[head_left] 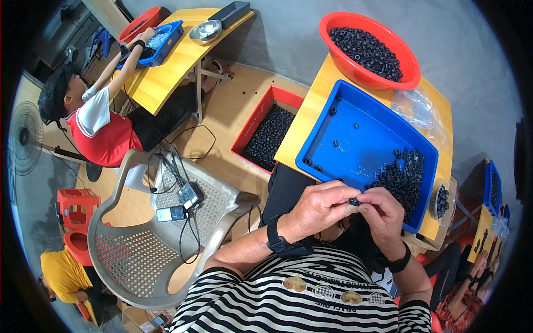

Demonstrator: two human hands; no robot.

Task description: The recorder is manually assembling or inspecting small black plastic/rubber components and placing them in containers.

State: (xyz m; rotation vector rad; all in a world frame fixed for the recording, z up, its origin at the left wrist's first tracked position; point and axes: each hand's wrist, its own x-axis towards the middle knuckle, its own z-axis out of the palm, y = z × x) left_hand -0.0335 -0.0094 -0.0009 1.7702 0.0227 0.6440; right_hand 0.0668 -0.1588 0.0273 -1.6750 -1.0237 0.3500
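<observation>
In front of my chest, over the near edge of a blue tray (355, 105), both my hands meet. A small black part (353, 201), probably plastic, sits between the thumb and fingertips of my left hand (319, 208). My right hand (383, 213) pinches the same part from the other side. Fingers cover most of it, so its exact shape is hidden. Just beyond my right hand, a heap of small black cylindrical pieces (402, 177) fills the tray's near right corner. A few loose ones lie elsewhere in the tray.
A red basin (327, 30) of black rings stands behind the tray, beside a clear plastic bag (425, 114). A clear bowl (452, 205) is at the right. On the floor stands a red box (252, 125); a grey chair (125, 244) holds cables. Co-workers sit left and right.
</observation>
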